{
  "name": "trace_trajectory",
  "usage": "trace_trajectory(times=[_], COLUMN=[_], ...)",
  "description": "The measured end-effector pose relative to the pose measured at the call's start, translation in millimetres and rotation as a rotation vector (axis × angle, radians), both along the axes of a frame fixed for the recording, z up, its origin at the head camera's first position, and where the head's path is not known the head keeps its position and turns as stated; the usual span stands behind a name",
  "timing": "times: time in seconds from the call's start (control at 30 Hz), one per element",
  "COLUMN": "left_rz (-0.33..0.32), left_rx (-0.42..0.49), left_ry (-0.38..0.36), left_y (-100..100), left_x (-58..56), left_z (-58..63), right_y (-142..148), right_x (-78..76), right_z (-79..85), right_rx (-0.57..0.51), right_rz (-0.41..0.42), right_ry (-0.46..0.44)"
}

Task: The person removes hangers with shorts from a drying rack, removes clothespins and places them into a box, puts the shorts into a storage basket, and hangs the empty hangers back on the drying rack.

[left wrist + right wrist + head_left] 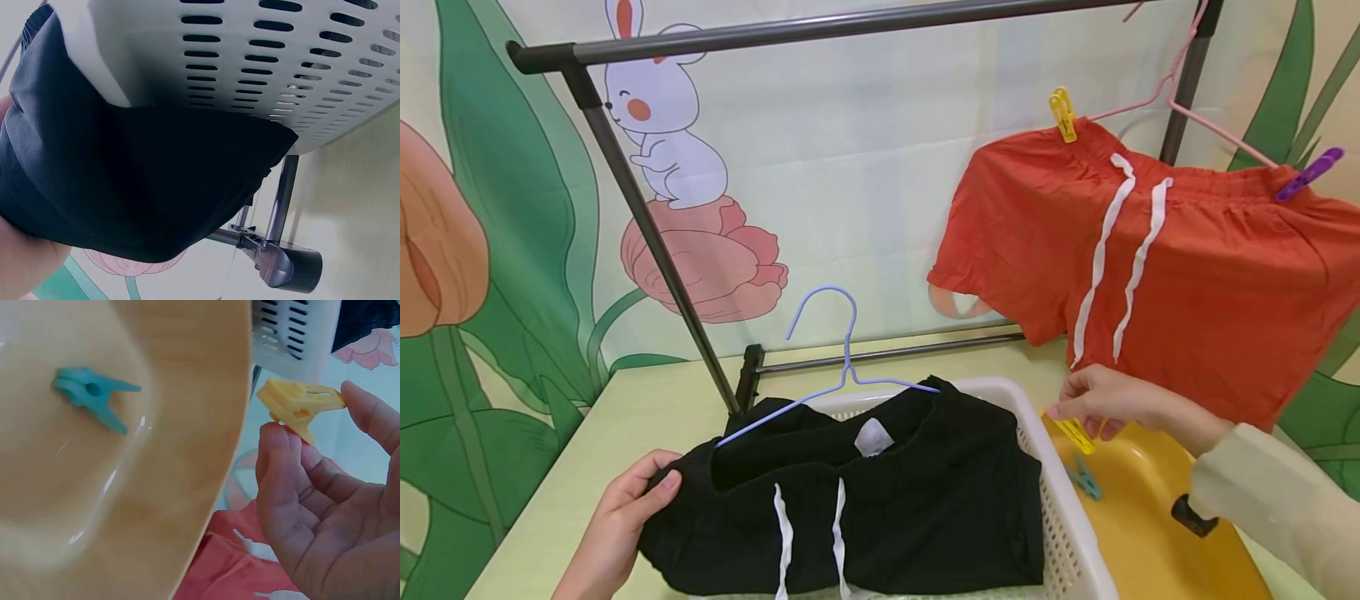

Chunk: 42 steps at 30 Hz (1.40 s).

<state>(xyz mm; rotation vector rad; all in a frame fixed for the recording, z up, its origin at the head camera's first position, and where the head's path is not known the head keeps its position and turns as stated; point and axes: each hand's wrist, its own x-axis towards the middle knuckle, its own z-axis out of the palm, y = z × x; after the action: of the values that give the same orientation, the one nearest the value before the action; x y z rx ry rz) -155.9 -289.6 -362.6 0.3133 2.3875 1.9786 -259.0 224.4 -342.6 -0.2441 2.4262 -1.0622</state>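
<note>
Black shorts with white drawstrings lie over a white basket, a blue hanger set inside their waistband. My left hand grips the left side of the waistband, thumb on top. In the left wrist view the black cloth hides most of that hand. Over the yellow basin, my right hand pinches a yellow clothespin between thumb and fingers. A teal clothespin lies in the basin.
Red shorts hang from a pink hanger on the dark rack, held by a yellow clothespin and a purple clothespin. The rack's left post stands behind the basket on the pale table.
</note>
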Motion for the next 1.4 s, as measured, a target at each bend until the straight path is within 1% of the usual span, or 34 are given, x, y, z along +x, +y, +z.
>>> trace_trajectory(times=[0.23,0.4,0.67,0.87,1.07,1.17,1.4], left_rz=[-0.007,-0.007,-0.006,-0.003,-0.001,-0.002,-0.011], left_rx=[0.010,0.025,0.014,0.011,0.012,0.017,0.027], left_ry=[0.001,0.014,0.017,0.020,0.018,0.024,0.026], left_y=[1,1,1,1,1,1,1], left_x=[-0.2,-0.3,-1.1,-1.0,-0.6,-0.7,-0.8], left_z=[-0.9,-1.6,-1.5,-1.2,-1.1,-1.2,-1.6], right_y=[4,6,11,15,17,18,20], right_x=[-3.1,-4.2,-5.3,-5.8,-6.1,-4.9,-5.3], right_z=[-11.3,-18.5,-32.3,-42.0,-47.3,-48.9,-54.5], right_rx=[0.037,0.078,0.155,0.197,0.237,0.261,0.356], right_rz=[0.000,-0.021,-0.054,-0.062,-0.073,-0.075,-0.087], right_ry=[-0.006,-0.021,-0.030,-0.042,-0.067,-0.065,-0.052])
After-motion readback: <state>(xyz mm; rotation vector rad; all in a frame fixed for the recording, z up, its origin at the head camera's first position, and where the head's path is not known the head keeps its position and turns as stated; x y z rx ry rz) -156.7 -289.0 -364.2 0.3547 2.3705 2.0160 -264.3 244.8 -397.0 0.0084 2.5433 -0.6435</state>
